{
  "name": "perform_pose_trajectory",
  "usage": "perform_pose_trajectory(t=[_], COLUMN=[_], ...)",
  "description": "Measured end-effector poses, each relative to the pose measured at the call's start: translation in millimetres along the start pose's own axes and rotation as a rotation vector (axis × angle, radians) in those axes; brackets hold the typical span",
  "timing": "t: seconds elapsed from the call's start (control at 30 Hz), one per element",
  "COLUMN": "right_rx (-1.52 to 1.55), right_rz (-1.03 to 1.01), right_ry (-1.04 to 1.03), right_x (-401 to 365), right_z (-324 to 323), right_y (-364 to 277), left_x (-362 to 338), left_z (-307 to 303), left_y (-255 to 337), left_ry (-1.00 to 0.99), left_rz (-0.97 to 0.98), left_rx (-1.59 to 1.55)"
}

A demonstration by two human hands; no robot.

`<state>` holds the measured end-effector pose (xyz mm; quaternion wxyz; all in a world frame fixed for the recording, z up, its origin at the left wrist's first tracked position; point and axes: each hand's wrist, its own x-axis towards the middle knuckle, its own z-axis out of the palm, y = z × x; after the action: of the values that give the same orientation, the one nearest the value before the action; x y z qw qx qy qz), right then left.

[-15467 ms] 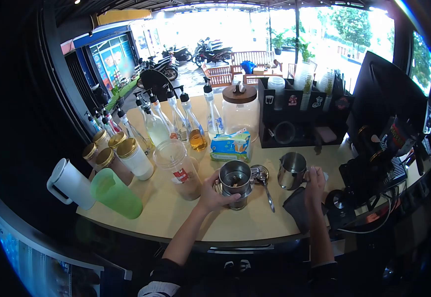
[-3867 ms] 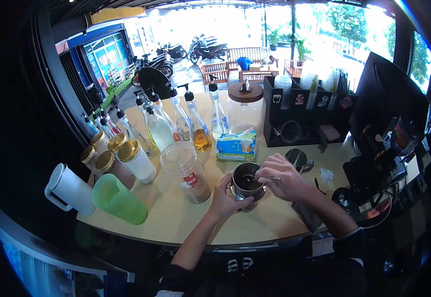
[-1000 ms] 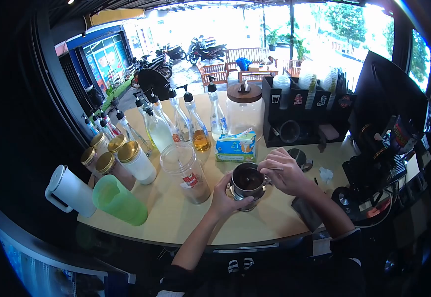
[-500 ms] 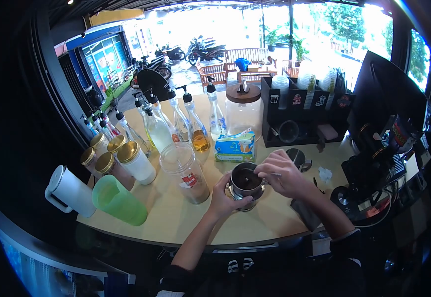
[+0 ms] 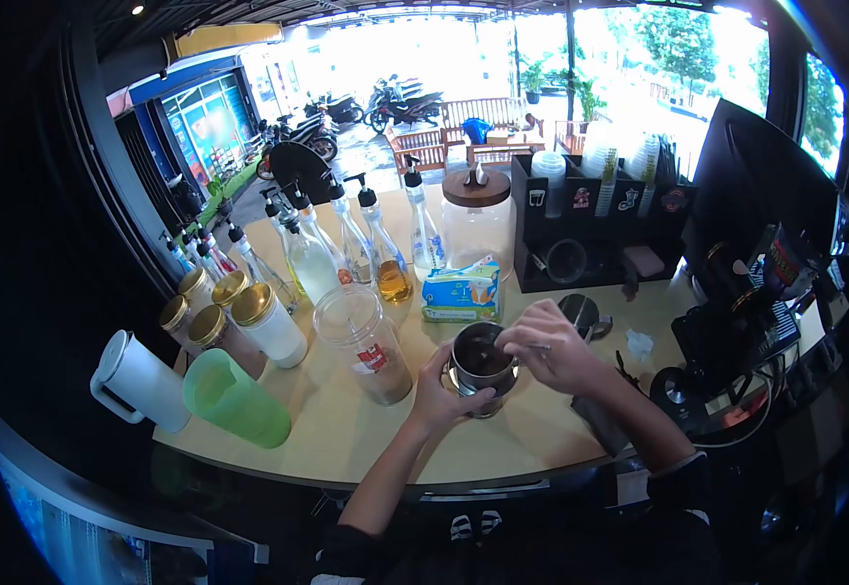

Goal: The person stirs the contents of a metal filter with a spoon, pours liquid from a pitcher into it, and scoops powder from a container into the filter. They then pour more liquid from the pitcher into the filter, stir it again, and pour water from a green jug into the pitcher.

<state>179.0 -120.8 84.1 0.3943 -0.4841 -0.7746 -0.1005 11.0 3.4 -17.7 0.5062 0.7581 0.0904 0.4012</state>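
Observation:
A round metal cup [image 5: 483,376] stands upright near the front middle of the wooden counter [image 5: 327,444], with something dark inside. My left hand [image 5: 441,392] is wrapped round the cup's left side, its thumb across the front. Over the cup's right rim, my right hand [image 5: 553,351] pinches a thin metal utensil [image 5: 536,345]; its lower end is hard to make out inside the cup. To the left of the cup stands a clear plastic tumbler [image 5: 371,356] with a red label. A blue packet [image 5: 462,292] lies just behind the cup.
Pump bottles [image 5: 391,268], gold-lidded jars [image 5: 273,331], a green pitcher [image 5: 239,400] and a white jug [image 5: 142,380] stand on the left. Behind are a wooden-lidded jar [image 5: 478,229] and a black cup organizer [image 5: 600,239]. A crumpled tissue [image 5: 640,343] lies right of my right hand.
My right hand has shifted slightly left over the cup. My left hand keeps its hold, and the view has moved slightly.

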Motion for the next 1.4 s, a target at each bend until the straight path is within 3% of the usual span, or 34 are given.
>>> perform_pose_trajectory(t=[0.3,0.43,0.5,0.57,0.67,0.73,1.1,1.4], right_rx=[0.052,-0.098,0.013,0.077,-0.091,0.087,0.144,0.040], right_rz=[-0.052,-0.022,-0.079,-0.067,-0.030,-0.022,0.150,0.045], right_ry=[-0.014,-0.043,-0.042,-0.061,-0.084,-0.096,-0.148,-0.141], right_x=[-2.6,-3.7,-6.1,-5.5,-4.9,-6.3,-3.2,3.6], right_z=[1.5,-5.2,0.9,-2.1,-7.7,-3.3,-14.0,-14.5], right_y=[-2.6,-0.9,-1.6,-1.5,-1.6,-1.6,12.0,4.0], left_x=[0.5,-0.8,0.5,-0.3,-2.1,-1.3,-1.9,-1.8], left_z=[-0.3,0.3,0.5,0.9,1.4,0.8,0.8,1.4], left_y=[0.2,-2.5,1.1,2.1,0.3,-0.8,1.3,0.3], left_ry=[0.004,0.004,0.005,0.004,0.007,0.011,-0.001,0.007], left_rz=[0.008,0.001,0.005,-0.001,-0.007,0.001,-0.030,-0.035], left_rx=[0.012,0.000,-0.006,-0.013,-0.009,-0.001,-0.006,-0.032])
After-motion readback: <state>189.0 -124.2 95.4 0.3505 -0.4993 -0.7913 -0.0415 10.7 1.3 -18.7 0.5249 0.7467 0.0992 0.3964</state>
